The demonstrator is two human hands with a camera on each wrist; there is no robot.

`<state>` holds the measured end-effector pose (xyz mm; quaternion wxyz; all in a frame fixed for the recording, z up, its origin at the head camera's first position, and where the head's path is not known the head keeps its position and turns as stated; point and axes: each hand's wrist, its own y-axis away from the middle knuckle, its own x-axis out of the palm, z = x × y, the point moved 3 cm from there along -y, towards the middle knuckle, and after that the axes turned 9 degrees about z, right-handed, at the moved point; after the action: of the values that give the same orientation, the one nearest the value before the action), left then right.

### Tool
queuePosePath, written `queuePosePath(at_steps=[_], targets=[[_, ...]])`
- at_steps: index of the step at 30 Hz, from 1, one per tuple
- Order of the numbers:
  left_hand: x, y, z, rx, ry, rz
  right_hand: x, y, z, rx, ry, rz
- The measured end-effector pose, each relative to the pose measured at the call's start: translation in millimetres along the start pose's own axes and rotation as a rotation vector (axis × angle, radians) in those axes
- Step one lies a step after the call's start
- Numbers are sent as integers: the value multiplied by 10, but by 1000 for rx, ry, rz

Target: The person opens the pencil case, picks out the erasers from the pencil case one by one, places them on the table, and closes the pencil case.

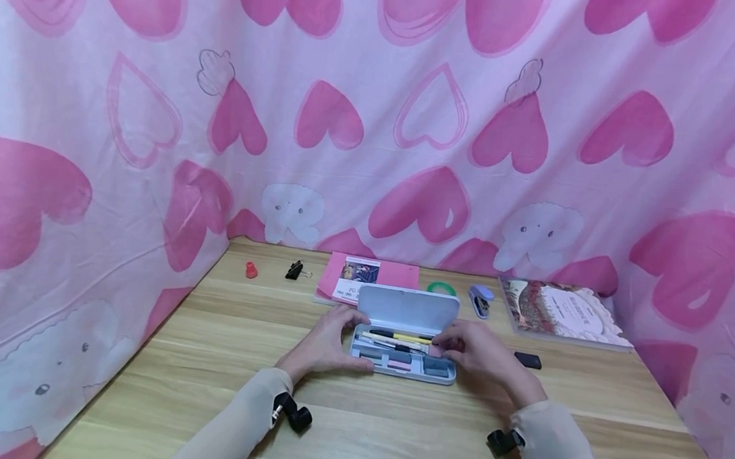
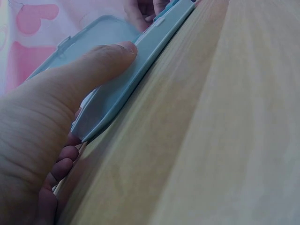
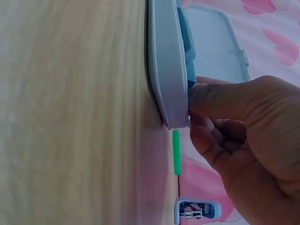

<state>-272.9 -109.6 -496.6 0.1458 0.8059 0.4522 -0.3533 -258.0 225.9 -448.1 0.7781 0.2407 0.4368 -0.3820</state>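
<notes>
A light blue pencil case (image 1: pixel 363 363) lies on the table with its lid (image 1: pixel 408 308) raised at the back. Pens and a yellow pencil (image 1: pixel 411 338) fill its rear section; small grey and pink pieces sit in the front compartments. My left hand (image 1: pixel 327 343) grips the left end, thumb along the front wall and fingers round behind, as the left wrist view shows. Over the right end, my right hand (image 1: pixel 475 348) reaches inside, thumb and forefinger pinching a small pinkish block (image 1: pixel 435 351). Its other fingers are curled; in the right wrist view the fingertips are partly hidden.
Behind the case lie a pink booklet (image 1: pixel 396 274), green tape (image 1: pixel 441 287) and a purple stapler (image 1: pixel 480 301). A picture book (image 1: pixel 562 312) and a black object (image 1: pixel 528 360) are to the right. A binder clip (image 1: pixel 294 270) and red piece (image 1: pixel 251 270) sit back left.
</notes>
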Motion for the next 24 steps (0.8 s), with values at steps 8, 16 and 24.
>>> queuePosePath(at_steps=[8, 16, 24], targets=[[13, 2, 3, -16, 6, 10, 23, 11, 27, 15, -37, 4], [18, -16, 36, -2, 9, 6, -50, 34, 71, -23, -43, -22], [21, -18, 42, -10, -1, 4, -211, 221, 84, -152, -61, -173]])
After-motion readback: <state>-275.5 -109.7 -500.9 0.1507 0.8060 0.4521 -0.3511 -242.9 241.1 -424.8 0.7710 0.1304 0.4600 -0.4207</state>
